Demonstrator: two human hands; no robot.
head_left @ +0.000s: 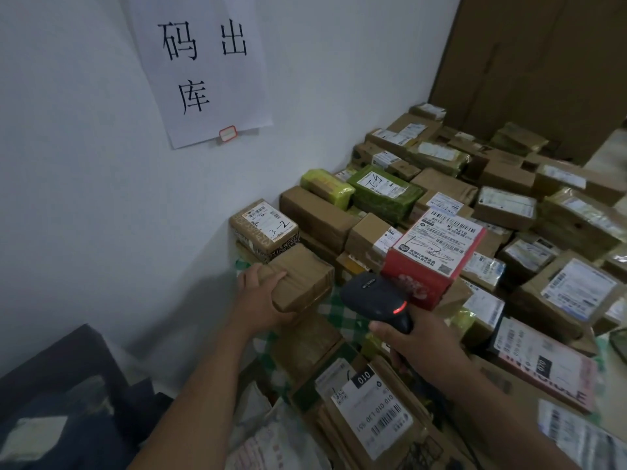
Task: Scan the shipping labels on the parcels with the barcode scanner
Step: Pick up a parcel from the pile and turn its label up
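Sealed brown parcel (pixel 302 276) gripped by left hand (pixel 263 300), scanner (pixel 373 296) in right hand (pixel 424 347)

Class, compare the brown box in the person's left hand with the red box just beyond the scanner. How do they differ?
The brown box is plain taped cardboard with no label showing; the red box carries a white barcode label on top. The left hand grips the brown box; no hand touches the red box, which sits just beyond the scanner. Both are box-shaped parcels.
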